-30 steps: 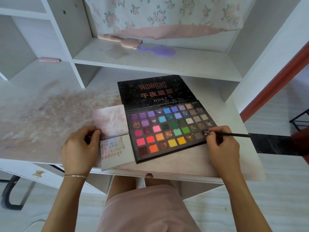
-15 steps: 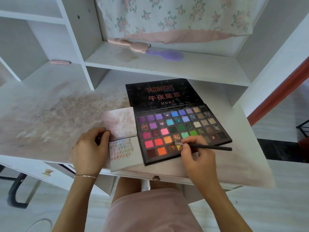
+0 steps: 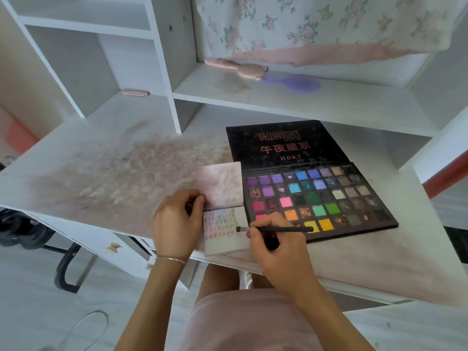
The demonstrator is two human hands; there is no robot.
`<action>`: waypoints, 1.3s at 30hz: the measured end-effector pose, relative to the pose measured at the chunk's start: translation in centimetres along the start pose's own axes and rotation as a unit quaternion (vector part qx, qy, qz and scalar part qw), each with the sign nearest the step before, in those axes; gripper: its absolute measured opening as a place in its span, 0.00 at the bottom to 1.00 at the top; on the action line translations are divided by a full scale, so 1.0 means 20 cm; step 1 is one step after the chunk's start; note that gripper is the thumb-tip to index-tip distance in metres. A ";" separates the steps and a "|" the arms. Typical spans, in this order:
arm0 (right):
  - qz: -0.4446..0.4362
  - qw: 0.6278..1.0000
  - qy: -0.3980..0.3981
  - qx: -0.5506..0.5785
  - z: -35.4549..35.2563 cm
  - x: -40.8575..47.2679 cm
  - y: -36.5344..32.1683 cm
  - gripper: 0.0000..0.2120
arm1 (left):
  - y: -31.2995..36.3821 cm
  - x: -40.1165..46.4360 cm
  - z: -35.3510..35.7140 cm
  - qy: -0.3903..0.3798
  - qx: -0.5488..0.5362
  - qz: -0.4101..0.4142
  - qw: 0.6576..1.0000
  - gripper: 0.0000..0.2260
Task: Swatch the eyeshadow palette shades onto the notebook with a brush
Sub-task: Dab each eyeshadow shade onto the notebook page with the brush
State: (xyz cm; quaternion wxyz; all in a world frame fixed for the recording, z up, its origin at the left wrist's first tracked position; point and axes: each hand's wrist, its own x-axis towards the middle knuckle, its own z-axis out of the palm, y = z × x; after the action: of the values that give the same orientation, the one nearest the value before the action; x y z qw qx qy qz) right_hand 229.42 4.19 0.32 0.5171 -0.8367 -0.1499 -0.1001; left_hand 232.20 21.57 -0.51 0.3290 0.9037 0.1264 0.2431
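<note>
**Brush tip over the notebook's lower page**

The right hand (image 3: 276, 245) comes in from the lower right of the frame, its forearm angled up toward the centre, its fingers curled round the dark brush (image 3: 274, 229) in a pen-like pinch. The left hand (image 3: 177, 221) sits at centre-left, wrist wearing a thin bracelet (image 3: 171, 259), with thumb and bent fingers gripping the left edge of the small open notebook (image 3: 222, 211) near its fold.

The brush lies almost level across the frame, long axis running left to right; its pale bristle end points left and sits over the right part of the lower page, whether touching the paper I cannot tell, while the handle's far end reaches right over the yellow pans. The lower page carries rows of small coloured swatches; the upper page is smudged pink.

The eyeshadow palette (image 3: 321, 198) lies open just right of the notebook, touching it, its black lid lying back toward the top of the frame with red and white lettering on it.

Both rest on a white desk (image 3: 101, 173) with a pinkish powder stain at centre-left. On a white shelf (image 3: 329, 102) above lie a pink brush (image 3: 238, 68) and a purple one (image 3: 293, 83), under a floral cloth (image 3: 316, 24) hanging at the upper right.
</note>
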 end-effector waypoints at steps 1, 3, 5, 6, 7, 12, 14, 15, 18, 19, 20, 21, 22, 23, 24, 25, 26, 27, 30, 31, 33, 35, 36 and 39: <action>0.001 1.000 -0.004 -0.003 0.00 0.00 0.00 0.04 | 0.00 0.00 0.00 0.000 0.001 0.000 1.000 0.04; 0.007 1.000 -0.014 -0.008 0.00 0.00 0.00 0.03 | 0.00 0.00 0.00 -0.001 0.002 0.002 1.000 0.04; 0.009 1.000 -0.018 -0.013 0.00 0.00 0.00 0.01 | 0.00 0.00 0.00 -0.002 0.005 0.001 1.000 0.05; 0.009 1.000 -0.018 -0.016 0.00 0.00 0.00 0.02 | 0.00 0.00 0.00 -0.002 0.007 0.003 1.000 0.05; 0.009 1.000 -0.019 -0.019 0.00 0.01 0.00 0.02 | 0.00 0.00 0.00 -0.003 0.009 0.005 1.000 0.05; -0.002 0.998 -0.023 -0.051 0.00 0.01 -0.01 0.04 | 0.00 0.00 0.00 -0.002 0.013 0.006 1.000 0.04; -0.008 0.998 -0.021 -0.057 0.00 0.01 -0.01 0.03 | 0.00 0.00 0.00 -0.001 0.015 0.004 1.000 0.04; -0.010 0.998 -0.020 -0.056 0.00 0.01 -0.01 0.03 | 0.00 0.00 0.00 -0.002 0.016 0.003 1.000 0.04; -0.003 0.999 -0.020 -0.050 0.00 0.01 -0.01 0.02 | 0.00 0.00 0.00 -0.002 0.017 0.004 1.000 0.04; 0.000 0.999 -0.021 -0.049 0.00 0.01 -0.01 0.01 | -0.01 0.00 0.00 -0.001 0.017 0.005 1.000 0.04; 0.002 0.999 -0.022 -0.050 0.00 0.01 -0.01 0.01 | -0.01 0.00 0.00 0.000 0.016 0.005 1.000 0.04; 0.004 0.998 -0.022 -0.052 0.00 0.01 -0.01 0.03 | -0.01 0.00 0.00 0.000 0.015 0.005 1.000 0.04; 0.005 0.998 -0.022 -0.053 0.00 0.01 -0.01 0.04 | -0.01 0.00 0.00 -0.001 0.014 0.005 1.000 0.04; 0.002 0.998 -0.022 -0.057 0.00 0.01 -0.01 0.03 | -0.01 0.00 0.01 -0.002 0.012 0.006 1.000 0.04; -0.002 0.998 -0.024 -0.061 0.00 0.01 -0.01 0.02 | -0.01 0.00 0.01 -0.002 0.010 0.006 1.000 0.04; -0.007 0.997 -0.025 -0.066 0.00 0.01 -0.02 0.01 | -0.01 0.00 0.01 -0.002 0.009 0.007 1.000 0.05; -0.010 0.997 -0.027 -0.068 0.00 0.01 -0.02 0.02 | 0.00 0.00 0.01 -0.001 0.008 0.007 1.000 0.05; -0.010 0.997 -0.028 -0.068 0.00 0.01 -0.02 0.03 | 0.00 0.00 0.01 0.000 0.007 0.007 1.000 0.04; -0.002 0.997 -0.024 -0.071 0.00 0.02 -0.02 0.03 | 0.00 0.00 0.01 -0.001 0.008 0.007 1.000 0.05; -0.001 0.997 -0.024 -0.072 0.00 0.02 -0.02 0.02 | 0.00 0.00 0.01 -0.001 0.009 0.007 1.000 0.05; -0.002 0.997 -0.029 -0.074 0.00 0.02 -0.02 0.03 | -0.01 0.00 0.01 0.000 0.009 0.007 1.000 0.04; -0.006 0.996 -0.035 -0.077 0.00 0.01 -0.02 0.04 | -0.01 0.00 0.00 0.001 0.007 0.009 1.000 0.04; -0.006 0.996 -0.036 -0.077 0.00 0.01 -0.02 0.04 | 0.00 0.00 0.00 0.002 0.006 0.011 1.000 0.04; 0.001 0.997 -0.030 -0.074 0.00 0.02 -0.02 0.04 | 0.00 0.00 0.00 0.003 0.004 0.012 1.000 0.04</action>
State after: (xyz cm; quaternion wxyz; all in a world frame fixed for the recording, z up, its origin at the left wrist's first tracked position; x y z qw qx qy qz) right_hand 229.61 4.50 0.84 0.4490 -0.8756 -0.1565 -0.0852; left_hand 232.18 21.54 -0.59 0.3225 0.9057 0.1177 0.2489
